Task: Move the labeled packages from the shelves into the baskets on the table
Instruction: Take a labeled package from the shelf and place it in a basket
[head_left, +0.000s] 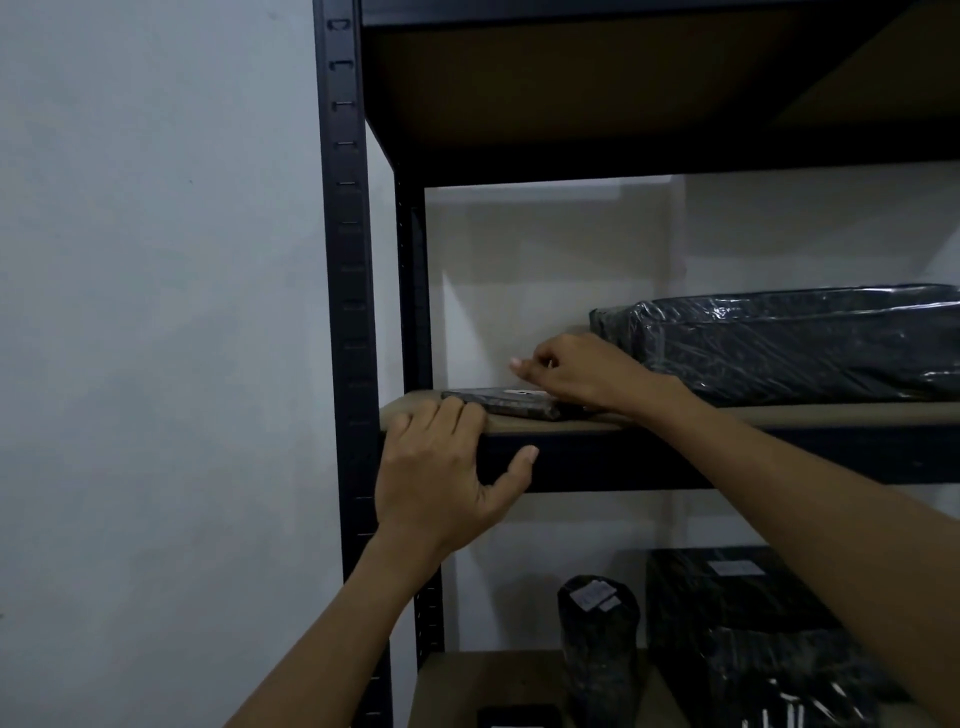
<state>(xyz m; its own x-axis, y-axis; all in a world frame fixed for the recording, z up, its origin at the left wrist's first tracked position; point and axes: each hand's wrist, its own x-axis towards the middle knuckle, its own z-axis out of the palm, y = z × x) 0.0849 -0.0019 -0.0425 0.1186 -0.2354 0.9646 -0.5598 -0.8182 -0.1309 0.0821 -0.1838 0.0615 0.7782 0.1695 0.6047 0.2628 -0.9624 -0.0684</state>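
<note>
The thin, flat black plastic-wrapped package (511, 404) lies mid-frame at the brown shelf board's (727, 415) front edge. The left hand's (441, 467) grip is spread, fingers pressing it. The right hand's (576, 374) grip is loosely curled and holds nothing. Dragged forward unpinched, the package could slip off.

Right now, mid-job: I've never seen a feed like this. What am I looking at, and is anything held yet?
No machine here: these are a person's bare hands, filmed by one camera worn on the head, facing a black shelf unit. On the middle shelf lies a flat package, with a big plastic-wrapped package to its right. The left hand lays its fingers on the flat package's near end, thumb on the front beam. The right hand rests over it, loosely curled; whether it pinches anything is unclear. Nothing is lifted yet. Labeled packages stand on the shelf below.
</note>
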